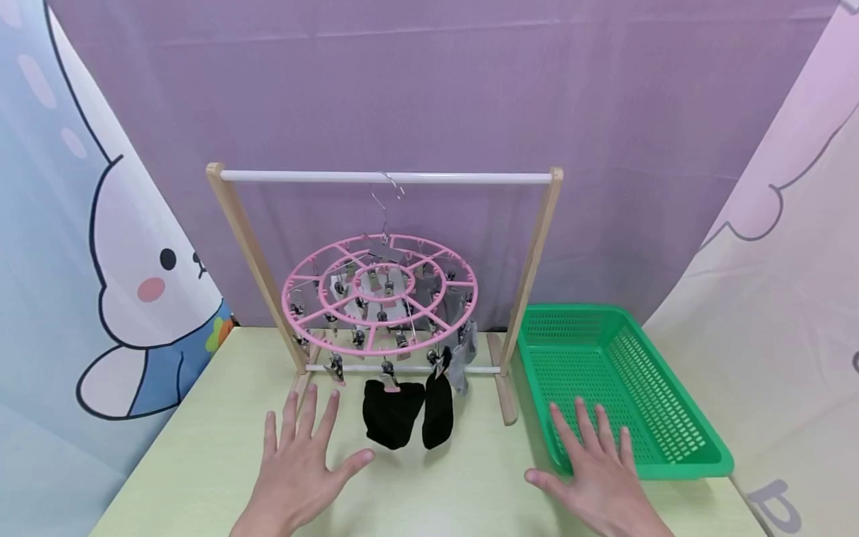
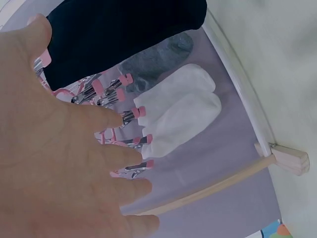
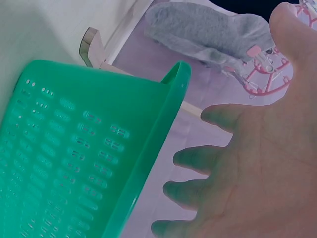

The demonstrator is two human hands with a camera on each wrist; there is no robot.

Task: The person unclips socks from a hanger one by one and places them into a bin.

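Observation:
A round pink clip hanger [image 1: 379, 350] hangs by its metal hook from the white bar [image 1: 302, 177] of a wooden stand. Clipped to its front are black socks [image 1: 393, 414], with grey socks [image 1: 463, 358] at its right side. White socks [image 2: 181, 111] show in the left wrist view, beside a dark grey sock [image 2: 158, 59]. My left hand [image 1: 295, 470] is spread, fingers straight, in front of the hanger and holds nothing. Likewise spread and holding nothing, my right hand [image 1: 600, 477] is over the near left edge of a green basket [image 1: 698, 471].
The stand's wooden posts [image 1: 537, 261] rise on both sides of the hanger, with feet on the pale table [image 1: 181, 455]. A purple cloth [image 1: 429, 89] hangs behind. Printed curtains [image 1: 148, 224] close in the left and right sides. Several vacant clips [image 1: 335, 367] dangle from the hanger.

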